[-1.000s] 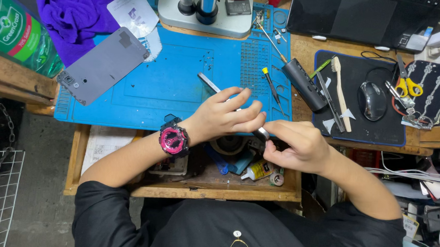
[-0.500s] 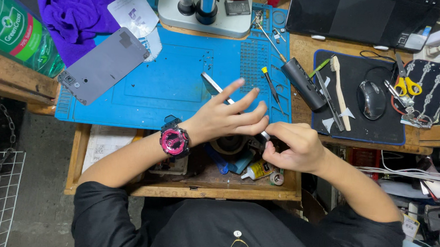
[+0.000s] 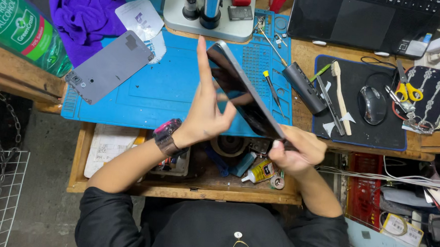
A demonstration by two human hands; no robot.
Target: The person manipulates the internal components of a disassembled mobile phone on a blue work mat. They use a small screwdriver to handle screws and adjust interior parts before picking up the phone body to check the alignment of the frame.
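Both my hands hold a dark phone tilted on edge above the blue mat.

From the left: a green-labelled bottle (image 3: pixel 12 24) lies at the bench edge, a purple cloth (image 3: pixel 84 8) beside it, and a grey back cover (image 3: pixel 109 66) lies flat on the blue mat (image 3: pixel 145 98). My left hand (image 3: pixel 205 112), a pink watch (image 3: pixel 166 135) on its wrist, is spread flat and open against the phone (image 3: pixel 242 89), fingers pointing up, not closed around it. The phone stands raised and slanted over the mat, just in front of the microscope base (image 3: pixel 209 16). My right hand (image 3: pixel 294 151) is curled shut on the phone's lower end. Further right sit a black cylinder (image 3: pixel 304 85), a mouse (image 3: pixel 371 105) on a black pad (image 3: pixel 366 137), and yellow-handled scissors (image 3: pixel 405 89).
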